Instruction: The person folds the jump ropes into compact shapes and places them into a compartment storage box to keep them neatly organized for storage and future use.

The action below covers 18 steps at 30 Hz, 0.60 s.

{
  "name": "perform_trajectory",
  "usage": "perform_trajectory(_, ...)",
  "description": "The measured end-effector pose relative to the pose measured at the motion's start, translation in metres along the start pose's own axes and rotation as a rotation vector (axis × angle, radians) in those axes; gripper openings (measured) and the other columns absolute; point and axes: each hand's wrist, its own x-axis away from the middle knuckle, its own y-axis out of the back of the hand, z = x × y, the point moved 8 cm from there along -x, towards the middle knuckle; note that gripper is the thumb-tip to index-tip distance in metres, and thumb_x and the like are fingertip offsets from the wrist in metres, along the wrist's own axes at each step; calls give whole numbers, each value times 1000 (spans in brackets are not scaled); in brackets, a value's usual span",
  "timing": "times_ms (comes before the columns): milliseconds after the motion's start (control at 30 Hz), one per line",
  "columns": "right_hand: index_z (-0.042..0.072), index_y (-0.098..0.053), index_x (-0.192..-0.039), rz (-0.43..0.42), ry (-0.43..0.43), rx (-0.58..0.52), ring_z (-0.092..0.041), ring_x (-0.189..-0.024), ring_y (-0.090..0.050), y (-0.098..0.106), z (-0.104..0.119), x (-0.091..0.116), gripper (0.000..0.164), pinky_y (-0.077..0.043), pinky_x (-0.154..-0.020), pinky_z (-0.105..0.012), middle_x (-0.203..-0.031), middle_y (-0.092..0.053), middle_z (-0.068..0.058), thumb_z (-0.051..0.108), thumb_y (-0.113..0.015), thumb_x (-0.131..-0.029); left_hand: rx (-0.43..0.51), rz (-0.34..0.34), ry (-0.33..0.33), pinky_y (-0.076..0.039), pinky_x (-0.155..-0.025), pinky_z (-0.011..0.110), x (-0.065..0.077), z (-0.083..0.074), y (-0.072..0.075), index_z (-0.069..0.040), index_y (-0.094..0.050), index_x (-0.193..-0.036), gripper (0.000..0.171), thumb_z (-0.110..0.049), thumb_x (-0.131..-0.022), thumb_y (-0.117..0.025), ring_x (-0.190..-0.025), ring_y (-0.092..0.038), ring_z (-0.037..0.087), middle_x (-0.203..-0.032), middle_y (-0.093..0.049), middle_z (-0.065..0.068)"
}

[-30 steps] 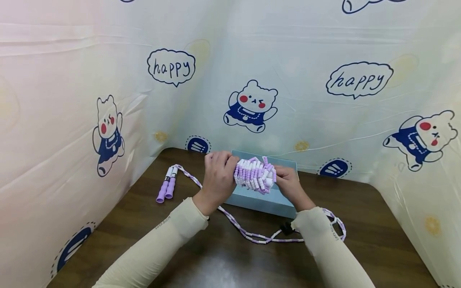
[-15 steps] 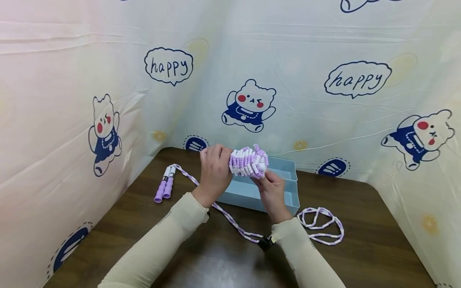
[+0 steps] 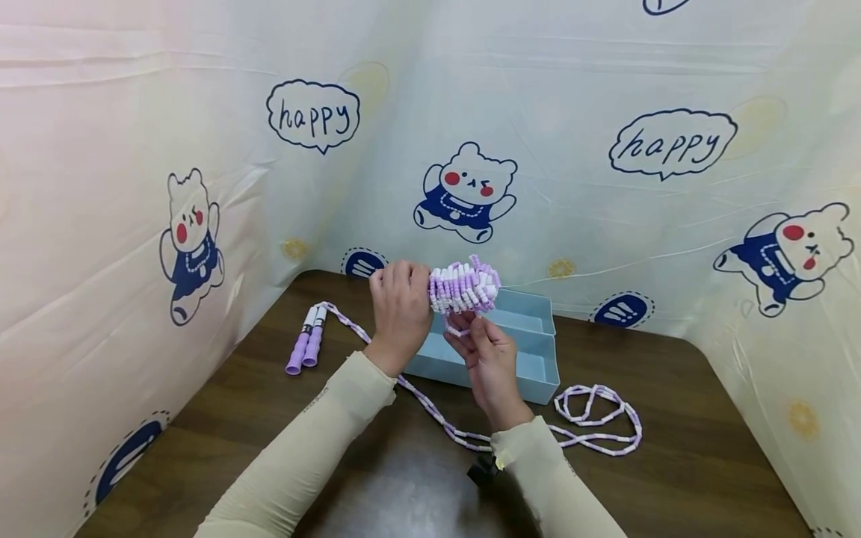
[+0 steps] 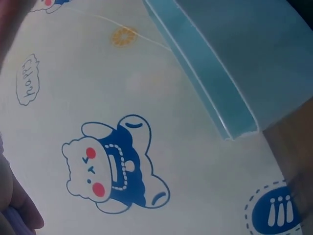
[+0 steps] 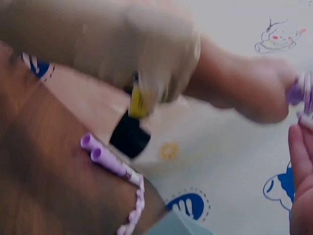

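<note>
My left hand [image 3: 401, 312] grips a purple-and-white beaded jump rope [image 3: 464, 288], wound in tight coils, above a light blue box [image 3: 546, 372]. Right below the bundle, my right hand [image 3: 492, 368] pinches a small loop of its strand between thumb and fingers. Part of a purple handle [image 5: 295, 94] shows at my left hand in the right wrist view. A second beaded jump rope [image 3: 430, 409] lies on the table, its two purple-and-white handles [image 3: 306, 341] side by side at the left. The left wrist view mostly misses the hands' work.
The blue box has a divider and stands at the back of the brown wooden table [image 3: 699, 418], behind my hands. The second rope's looped end [image 3: 632, 418] lies to the right of the box. A printed cloth [image 3: 565, 90] encloses the table's back and sides.
Both hands have risen and shifted left with the coiled rope. The right hand has moved from the bundle's right side to beneath it, where a loop now hangs.
</note>
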Motion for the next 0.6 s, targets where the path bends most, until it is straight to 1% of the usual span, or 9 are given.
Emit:
perform_trajectory(67, -1, -65, -115, -42, -21, 6, -25, -102, -67, -1, -1, 2, 28, -48, -91, -44, -109, -69, -14, 17, -50, -101, -17, 14, 1, -38, -82, 48, 1, 1, -3, -3, -59, -95, 14, -17, -96, -61, -87, -53, 32, -91, -55, 14)
perform_trajectory(167, -8, -59, -122, -112, -39, 15, -26, -99, -68, -2, 2, 6, 35, -49, -90, -44, -110, -68, -16, 18, -51, -101, -35, 31, -3, -37, -82, 48, 3, 2, -8, -3, -59, -96, 13, -16, -97, -59, -86, -53, 32, -91, -55, 14)
perform_trajectory(267, -13, -52, -128, -157, -43, 47, -28, -101, -67, -7, 7, 10, 38, -49, -89, -43, -118, -63, -22, 14, -50, -102, -70, 67, 7, -37, -83, 48, 6, 5, -15, -2, -59, -99, 15, -17, -96, -60, -86, -52, 32, -93, -55, 15)
perform_trajectory(333, -13, -48, -133, -155, -40, 106, -31, -106, -65, -13, 12, 12, 39, -49, -90, -42, -127, -59, -24, 10, -50, -101, -105, 102, 20, -36, -83, 49, 8, 7, -18, -1, -59, -102, 18, -18, -96, -60, -87, -52, 33, -95, -55, 16)
perform_trajectory(400, -11, -45, -137, -140, -26, 195, -32, -115, -60, -20, 17, 13, 42, -48, -92, -40, -134, -53, -24, 5, -52, -99, -142, 131, 37, -36, -82, 48, 11, 9, -21, 0, -58, -105, 20, -18, -96, -60, -87, -51, 33, -96, -55, 17)
perform_trajectory(500, -7, -41, -142, -126, -11, 313, -28, -126, -51, -26, 19, 10, 49, -45, -96, -35, -141, -48, -18, 2, -57, -96, -191, 156, 48, -37, -77, 46, 14, 10, -25, 2, -56, -105, 20, -14, -95, -59, -85, -51, 33, -96, -54, 18)
perform_trajectory(533, -5, -41, -142, -132, -6, 337, -26, -128, -48, -26, 19, 9, 50, -44, -97, -34, -142, -47, -17, 2, -58, -96, -200, 164, 47, -38, -75, 45, 15, 10, -27, 3, -55, -106, 21, -14, -94, -60, -84, -51, 33, -95, -53, 18)
perform_trajectory(600, -3, -40, -144, -155, -3, 348, -23, -131, -45, -23, 17, 6, 52, -43, -97, -33, -143, -46, -15, 4, -60, -95, -215, 190, 44, -39, -71, 43, 18, 7, -31, 4, -53, -107, 22, -11, -92, -60, -81, -51, 32, -93, -53, 18)
